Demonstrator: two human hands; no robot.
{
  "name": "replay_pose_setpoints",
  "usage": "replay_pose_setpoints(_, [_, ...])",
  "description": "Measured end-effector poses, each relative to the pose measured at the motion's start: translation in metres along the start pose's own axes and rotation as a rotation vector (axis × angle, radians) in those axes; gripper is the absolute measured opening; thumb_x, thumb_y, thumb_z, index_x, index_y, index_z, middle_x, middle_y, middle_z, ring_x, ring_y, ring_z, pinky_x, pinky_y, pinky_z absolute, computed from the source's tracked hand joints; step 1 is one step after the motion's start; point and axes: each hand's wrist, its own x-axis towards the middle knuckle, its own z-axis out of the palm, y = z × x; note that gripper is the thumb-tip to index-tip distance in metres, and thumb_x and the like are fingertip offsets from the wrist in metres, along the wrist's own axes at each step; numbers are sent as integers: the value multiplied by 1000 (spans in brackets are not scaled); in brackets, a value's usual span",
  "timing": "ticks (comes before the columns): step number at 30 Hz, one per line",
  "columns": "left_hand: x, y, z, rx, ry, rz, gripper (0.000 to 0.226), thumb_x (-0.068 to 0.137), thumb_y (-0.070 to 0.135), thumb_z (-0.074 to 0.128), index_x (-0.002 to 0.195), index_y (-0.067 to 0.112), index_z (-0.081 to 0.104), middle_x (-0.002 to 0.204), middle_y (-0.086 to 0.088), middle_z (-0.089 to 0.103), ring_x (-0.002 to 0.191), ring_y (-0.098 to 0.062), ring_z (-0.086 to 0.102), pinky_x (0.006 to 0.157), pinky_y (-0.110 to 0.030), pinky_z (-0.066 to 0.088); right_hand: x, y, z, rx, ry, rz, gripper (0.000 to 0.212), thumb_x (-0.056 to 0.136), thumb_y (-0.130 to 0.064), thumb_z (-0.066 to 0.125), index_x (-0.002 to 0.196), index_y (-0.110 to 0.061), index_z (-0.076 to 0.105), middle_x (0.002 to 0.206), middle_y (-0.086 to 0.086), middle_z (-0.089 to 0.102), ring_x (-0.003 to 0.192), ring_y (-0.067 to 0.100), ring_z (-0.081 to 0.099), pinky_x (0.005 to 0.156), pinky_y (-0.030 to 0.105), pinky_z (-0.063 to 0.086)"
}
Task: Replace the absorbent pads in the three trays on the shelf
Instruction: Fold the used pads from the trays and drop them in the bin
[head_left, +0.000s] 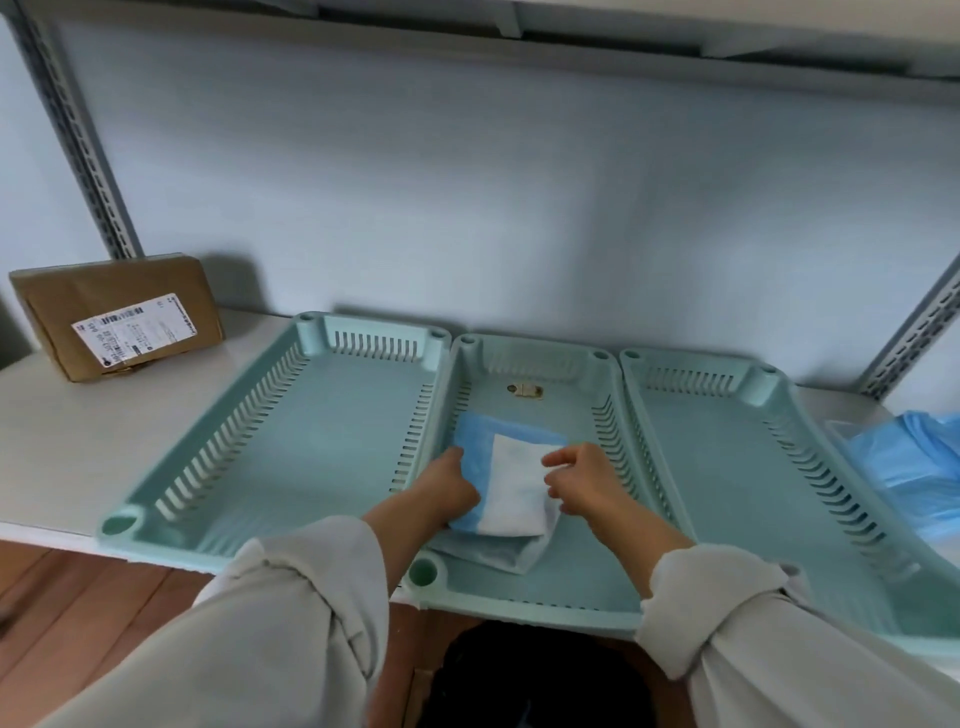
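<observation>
Now, both hands, L (451, 486) & R (582, 486), gripping folded pad (511, 483), long axis front-to-back in mid tray (524, 605)

Your left hand (447, 486) grips the left edge of a folded blue-and-white pad (506, 480) in the middle tray (571, 561), and your right hand (579, 483) pinches its right edge. The left tray (291, 447) and right tray (727, 467) flank it on the white shelf (47, 436), touching or nearly so. A labelled brown parcel (117, 314) leans at the far left, and blue pads (904, 467) (a rumpled heap) lie at the right edge.
</observation>
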Motion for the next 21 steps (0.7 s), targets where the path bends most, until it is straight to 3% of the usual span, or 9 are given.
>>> replay_pose_setpoints(2, [0,-1,3,120,-8,7,67,93,8,51,150,15,19,150,-12,32,135,-27,38,110,-32,35,-7,5,-9,-108,-157,31,44,80,-8,60,123,-16,56,120,8,57,110,24,55,89,34,49])
replay_pose_setpoints(5, [1,-1,7,125,-3,10,70,89,3,53,150,17,21,146,-11,37,131,-26,43,106,-28,38,-21,7,-11,-168,-482,91,88,78,-20,67,151,-24,17,148,6,32,128,24,39,96,34,39])
replay_pose_setpoints(6, [2,-1,8,115,21,19,69,88,-1,52,149,18,23,145,-11,39,129,-26,45,103,-27,38,-23,9,-7,-242,-526,75,100,77,-24,70,153,-24,5,153,5,22,134,24,33,103,35,36])
replay_pose_setpoints(8, [4,0,8,79,85,46,68,86,-5,48,147,20,29,144,-11,41,128,-26,46,104,-27,39,-23,17,5,-389,-441,-12,112,77,-28,73,152,-19,-10,158,7,6,143,25,21,113,33,26])
replay_pose_setpoints(10, [5,2,8,75,142,78,67,86,-7,44,146,21,33,145,-10,41,130,-25,45,106,-27,37,-19,22,15,-451,-311,-96,103,83,-23,65,152,-17,-12,158,12,3,143,26,22,114,31,26])
replay_pose_setpoints(12, [4,2,7,131,186,104,67,86,-7,43,145,23,34,146,-9,40,130,-25,45,104,-27,37,-18,23,15,-554,-215,-182,87,89,-13,52,153,-19,-8,157,13,12,139,28,31,110,33,32])
replay_pose_setpoints(15, [4,-3,9,238,165,119,71,85,-7,43,146,26,32,145,-10,36,127,-27,47,103,-30,40,-19,24,4,-772,-142,-248,89,88,2,48,152,-23,-8,159,14,2,138,31,33,107,36,36])
replay_pose_setpoints(19, [-1,-5,27,432,-12,82,63,89,0,44,146,24,29,148,-12,24,125,-29,48,107,-33,40,-23,30,-8,-876,-459,-149,98,88,-7,57,151,-20,-17,157,10,-22,148,25,0,119,37,16])
replay_pose_setpoints(21, [-4,-2,30,481,-52,75,59,90,4,45,145,21,30,147,-13,23,126,-31,46,109,-36,38,-20,32,-14,-834,-511,-106,101,85,-15,62,151,-22,-14,157,6,-24,148,22,-3,120,35,14])
